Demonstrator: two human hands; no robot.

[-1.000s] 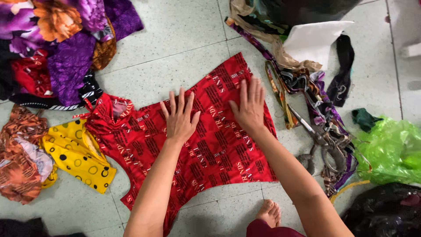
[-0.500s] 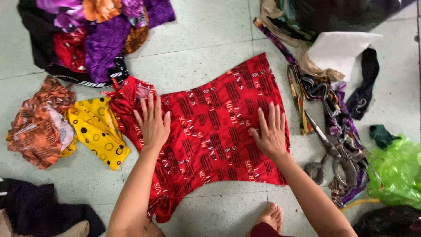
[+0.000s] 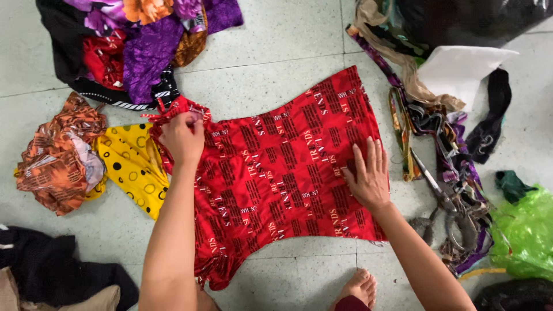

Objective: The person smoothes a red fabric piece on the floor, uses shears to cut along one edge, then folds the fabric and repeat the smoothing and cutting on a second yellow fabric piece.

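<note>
Lying spread flat across the middle of the frame is a red garment (image 3: 276,173) printed with dark blocks and pale lettering, on a pale tiled floor (image 3: 276,69). The left hand (image 3: 181,138) sits at the garment's upper-left corner, fingers curled in and bunching the gathered cloth there; it looks like a pinch on the fabric, though the fingertips are hidden under the knuckles. The right hand (image 3: 368,175) rests palm-down near the garment's right edge, fingers straight, close together and gripping nothing, simply pressing the cloth.

Just left of the garment and touching it lies a yellow cloth with black rings (image 3: 132,170), and beside that, at the left edge, an orange patterned cloth (image 3: 55,155). A heap of purple, red and black fabric (image 3: 138,46) fills the upper left. Right of the garment, a pair of scissors (image 3: 443,198) lies on a tangle of fabric strips (image 3: 455,150), with a green plastic bag (image 3: 524,230) at the lower right. A bare foot (image 3: 360,286) shows at the bottom edge.
</note>
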